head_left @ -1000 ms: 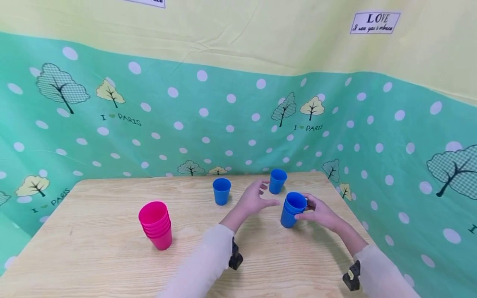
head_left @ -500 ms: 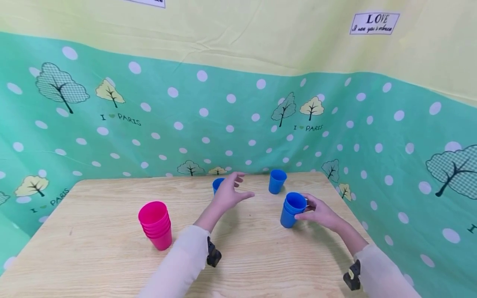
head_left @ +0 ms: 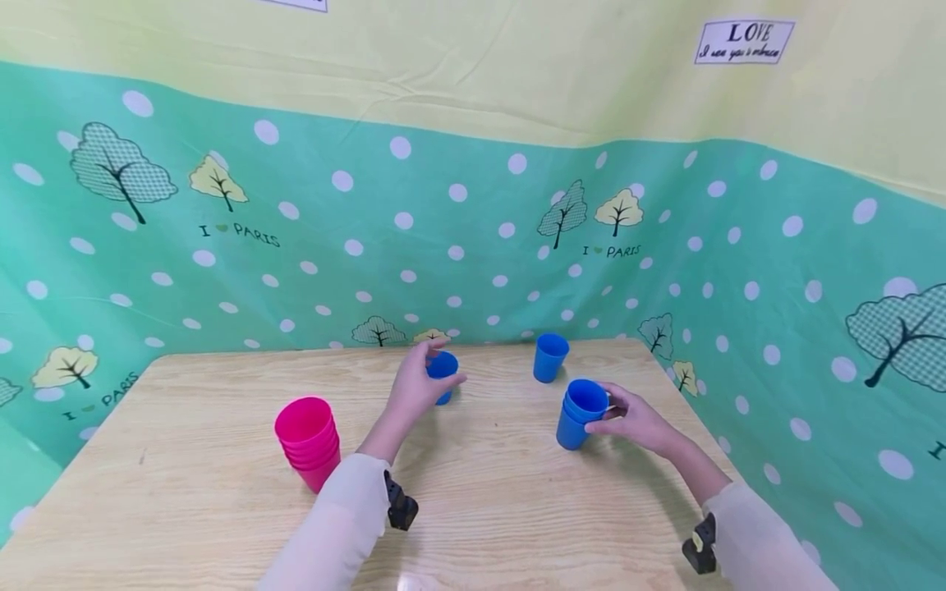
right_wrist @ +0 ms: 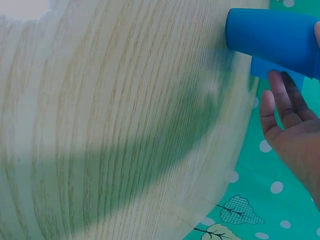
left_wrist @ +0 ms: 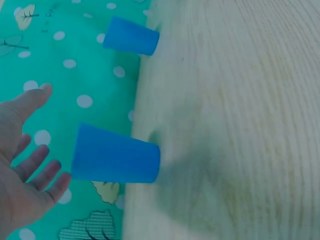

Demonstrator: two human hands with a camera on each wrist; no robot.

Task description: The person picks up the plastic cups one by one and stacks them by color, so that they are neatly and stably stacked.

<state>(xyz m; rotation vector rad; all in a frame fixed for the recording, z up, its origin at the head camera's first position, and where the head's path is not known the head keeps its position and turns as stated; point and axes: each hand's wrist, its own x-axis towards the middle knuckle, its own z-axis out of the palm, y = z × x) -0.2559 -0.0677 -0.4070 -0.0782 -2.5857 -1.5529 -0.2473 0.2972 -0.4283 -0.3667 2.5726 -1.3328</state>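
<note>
My left hand [head_left: 412, 384] is beside a single blue cup [head_left: 443, 366] near the table's back edge, thumb and fingers spread. The left wrist view shows a gap between that hand [left_wrist: 25, 170] and the upright blue cup [left_wrist: 117, 156]. Over on the right, my right hand [head_left: 637, 420] holds a short stack of nested blue cups [head_left: 572, 430] by its side, thumb in front and fingers behind. In the right wrist view, part of the right hand [right_wrist: 295, 122] lies beside the stack [right_wrist: 272, 32]. Another blue cup [head_left: 550, 359] stands behind the stack.
A stack of several pink cups [head_left: 314, 447] stands on the wooden table [head_left: 185, 509] at the left. A green dotted cloth [head_left: 414, 246] hangs along the back and right side of the table.
My left hand has moved left, away from the back right blue cup and over to the left blue cup. The right hand and its stack have stayed put.
</note>
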